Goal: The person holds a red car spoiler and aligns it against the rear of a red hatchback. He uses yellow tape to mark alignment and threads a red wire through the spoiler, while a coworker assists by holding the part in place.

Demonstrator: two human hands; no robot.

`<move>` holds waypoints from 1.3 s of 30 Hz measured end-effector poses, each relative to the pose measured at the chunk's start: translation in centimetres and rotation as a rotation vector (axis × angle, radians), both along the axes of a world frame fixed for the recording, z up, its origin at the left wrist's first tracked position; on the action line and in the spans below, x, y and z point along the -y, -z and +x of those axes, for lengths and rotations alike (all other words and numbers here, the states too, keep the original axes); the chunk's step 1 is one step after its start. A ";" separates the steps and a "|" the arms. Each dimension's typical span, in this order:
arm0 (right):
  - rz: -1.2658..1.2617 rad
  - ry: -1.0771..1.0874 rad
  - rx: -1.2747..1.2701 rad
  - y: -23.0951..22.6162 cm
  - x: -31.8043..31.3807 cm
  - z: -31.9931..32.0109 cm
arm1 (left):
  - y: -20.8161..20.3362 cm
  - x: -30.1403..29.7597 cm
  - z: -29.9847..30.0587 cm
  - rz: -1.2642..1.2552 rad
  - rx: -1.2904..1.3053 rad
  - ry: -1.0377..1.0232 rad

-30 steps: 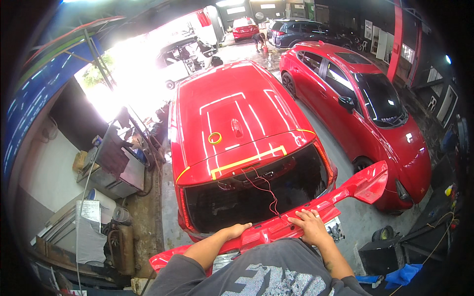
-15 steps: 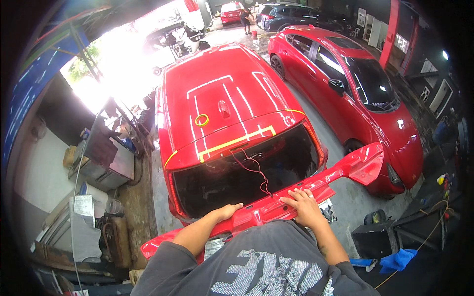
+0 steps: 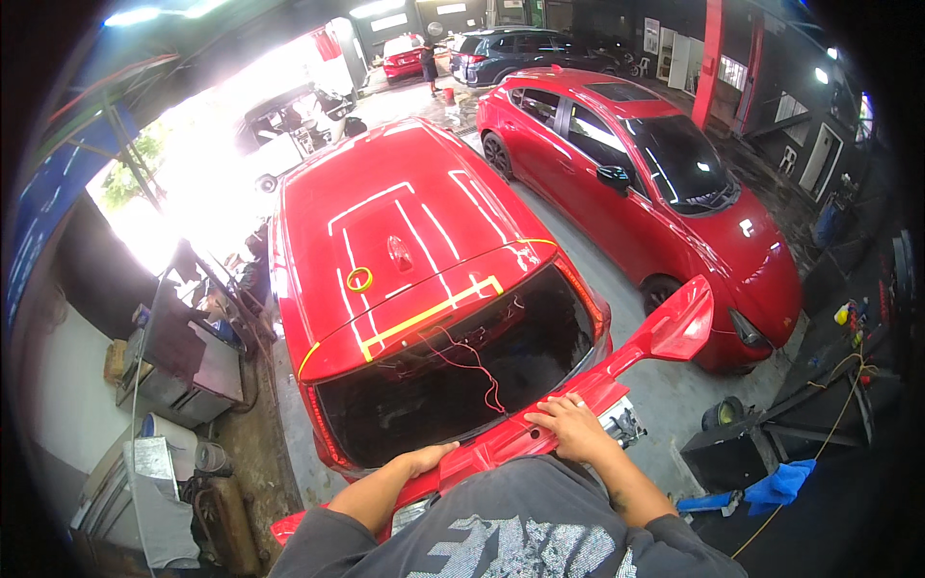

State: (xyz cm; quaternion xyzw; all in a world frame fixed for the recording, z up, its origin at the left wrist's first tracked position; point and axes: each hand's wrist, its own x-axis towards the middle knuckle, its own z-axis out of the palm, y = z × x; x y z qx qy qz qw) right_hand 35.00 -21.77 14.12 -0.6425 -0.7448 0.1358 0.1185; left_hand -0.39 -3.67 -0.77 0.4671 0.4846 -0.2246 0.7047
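A long red rear spoiler [image 3: 491,449] lies across the front of my body, one flared end [image 3: 682,323] reaching out to the right. My left hand [image 3: 426,459] is closed on its left part, fingers mostly hidden. Further right, my right hand [image 3: 576,430] grips the spoiler with its fingers over the upper side. Just beyond is the red car [image 3: 323,222] with its dark rear window [image 3: 453,376]. Thin red wires [image 3: 489,372] run from the top of that window to the spoiler. Yellow masking tape [image 3: 424,320] marks the roof's rear edge.
On the roof lies a yellow-green tape roll [image 3: 359,279]. A second red car [image 3: 617,173] stands close on the right. Metal cabinets [image 3: 183,371] line the left; a black box-like stand [image 3: 723,453] and blue cloth [image 3: 779,485] are at lower right. Far off, a person [image 3: 429,67] stands.
The view has shifted, so both cars sit further left in the picture. Both hands stay on the spoiler, in nearly the same places.
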 end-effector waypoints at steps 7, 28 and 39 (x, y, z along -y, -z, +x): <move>0.013 -0.011 -0.012 0.2 0.3 0.3 | -3.4 0.9 0.9 -0.014 -0.013 0.030; -0.043 -0.036 -0.058 1.8 -1.0 0.7 | -3.6 0.9 0.6 0.155 -0.162 -0.055; -0.010 -0.059 -0.082 3.3 -1.8 1.1 | -0.6 0.0 -0.6 0.072 -0.091 -0.109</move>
